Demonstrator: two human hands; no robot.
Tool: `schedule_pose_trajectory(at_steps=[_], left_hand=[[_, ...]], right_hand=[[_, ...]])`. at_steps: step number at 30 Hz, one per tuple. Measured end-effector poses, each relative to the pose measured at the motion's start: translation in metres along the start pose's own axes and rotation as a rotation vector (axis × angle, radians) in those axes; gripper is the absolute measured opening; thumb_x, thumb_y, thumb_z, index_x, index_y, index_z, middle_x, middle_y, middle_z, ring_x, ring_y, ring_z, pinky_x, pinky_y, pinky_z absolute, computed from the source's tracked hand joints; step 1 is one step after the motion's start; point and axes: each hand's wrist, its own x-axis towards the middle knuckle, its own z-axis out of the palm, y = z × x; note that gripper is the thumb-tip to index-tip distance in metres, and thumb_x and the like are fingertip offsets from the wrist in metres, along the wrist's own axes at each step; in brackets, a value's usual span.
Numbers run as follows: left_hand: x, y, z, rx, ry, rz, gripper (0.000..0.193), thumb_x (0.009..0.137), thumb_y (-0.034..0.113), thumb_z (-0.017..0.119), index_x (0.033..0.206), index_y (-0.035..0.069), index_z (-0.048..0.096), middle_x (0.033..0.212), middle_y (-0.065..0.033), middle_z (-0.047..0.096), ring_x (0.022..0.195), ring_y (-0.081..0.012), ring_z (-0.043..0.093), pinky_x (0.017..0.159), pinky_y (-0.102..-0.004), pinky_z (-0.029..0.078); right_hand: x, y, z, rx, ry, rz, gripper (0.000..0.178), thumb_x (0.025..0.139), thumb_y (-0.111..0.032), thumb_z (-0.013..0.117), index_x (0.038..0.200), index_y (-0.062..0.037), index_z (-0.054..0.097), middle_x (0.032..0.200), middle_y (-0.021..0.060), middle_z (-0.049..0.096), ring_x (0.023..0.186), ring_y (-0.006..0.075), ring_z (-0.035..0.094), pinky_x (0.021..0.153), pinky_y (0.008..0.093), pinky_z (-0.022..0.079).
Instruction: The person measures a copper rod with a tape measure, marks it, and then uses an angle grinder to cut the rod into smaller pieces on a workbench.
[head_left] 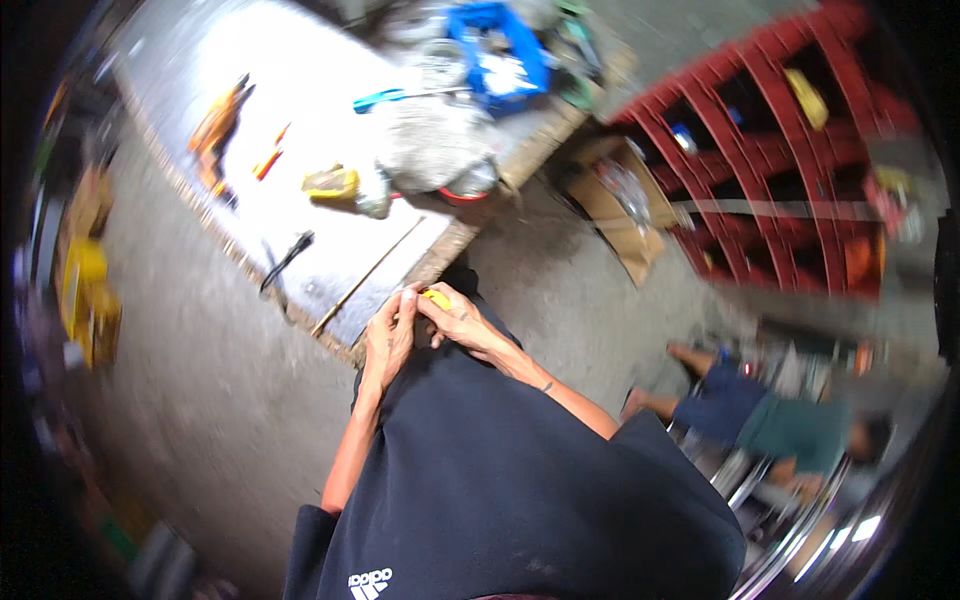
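Observation:
At the near corner of the workbench [375,290], my two hands meet just in front of my body. A small yellow object [437,299] shows between the fingers of my right hand [458,318]; its kind is too small and blurred to tell. My left hand [390,335] is closed with its fingertips pressed together against the right one's, and whatever it pinches is hidden. On the bench close ahead lies a thin brown rod [370,272]. A black cable or tool [287,262] rests near the left edge.
Farther up the bench are an orange power tool [215,135], a red-yellow screwdriver [271,153], a yellow block-like item [331,183], a grey cloth [430,140] and a blue crate [505,95]. Right stand a cardboard box [590,190] and red shelving [760,150]. A person [780,415] sits behind right.

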Motion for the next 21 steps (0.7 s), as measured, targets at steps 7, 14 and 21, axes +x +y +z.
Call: schedule_pose_trajectory(at_steps=[7,14,21], left_hand=[[-0.047,-0.038,0.026,0.135,-0.682,0.237,0.049,0.104,0.008,0.059,0.151,-0.001,0.047,0.132,-0.0162,0.064,0.114,-0.0223,0.066,0.097,-0.0354,0.056],[-0.133,-0.050,0.087,0.652,-1.133,0.668,0.064,0.090,0.017,0.082,0.143,-0.005,0.053,0.125,-0.0229,0.066,0.114,-0.0348,0.067,0.097,-0.0419,0.054],[-0.235,-0.065,0.175,0.765,-1.560,0.642,0.072,0.088,0.019,0.083,0.147,-0.005,0.051,0.128,-0.0265,0.069,0.111,-0.0354,0.071,0.095,-0.0403,0.056]], right_hand=[[-0.084,0.127,0.016,0.330,0.545,-0.110,0.050,0.105,-0.055,0.057,0.119,-0.0069,0.055,0.096,0.0036,0.063,0.083,0.0124,0.061,0.072,0.0292,0.052],[-0.182,0.230,0.042,0.719,0.778,-0.311,0.072,0.104,-0.063,0.053,0.143,-0.0032,0.047,0.126,0.0068,0.056,0.114,0.0165,0.054,0.092,0.0340,0.049],[-0.278,0.371,0.059,-0.225,1.180,-0.842,0.072,0.113,-0.045,0.044,0.167,-0.0047,0.019,0.173,0.0145,0.018,0.156,0.0292,0.025,0.128,0.0415,0.021]])
